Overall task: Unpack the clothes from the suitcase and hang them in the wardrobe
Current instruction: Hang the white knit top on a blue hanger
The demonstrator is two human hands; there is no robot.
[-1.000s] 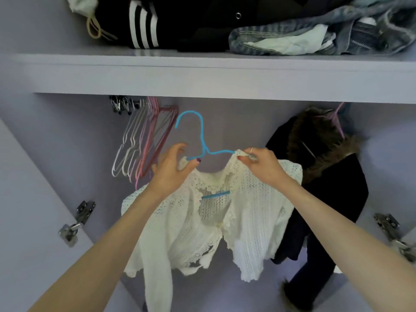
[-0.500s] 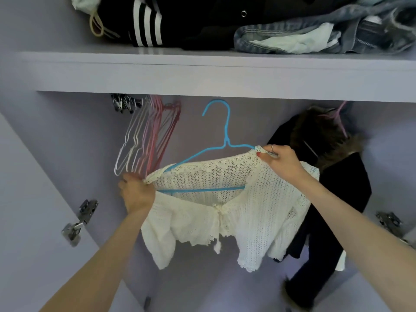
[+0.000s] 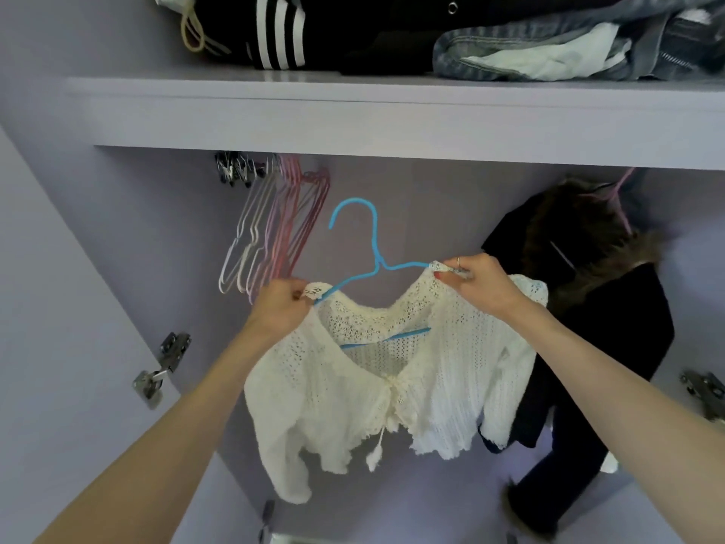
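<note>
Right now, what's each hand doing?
Left hand: pinching the white knit cardigan at its shoulder.
Right hand: pinching the cardigan's other shoulder over the blue hanger.

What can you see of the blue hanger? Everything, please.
The blue hanger is thin, wire-like, with a smooth coated look. It has an open curved hook on top, a twisted neck, two sloping arms and a straight lower bar. It is roughly upright, tilted down to its left, and its hook hangs on nothing. The white knit cardigan drapes over both arms; the lower bar shows at the neckline. The left hand and right hand pinch the cardigan at the hanger's ends.
</note>
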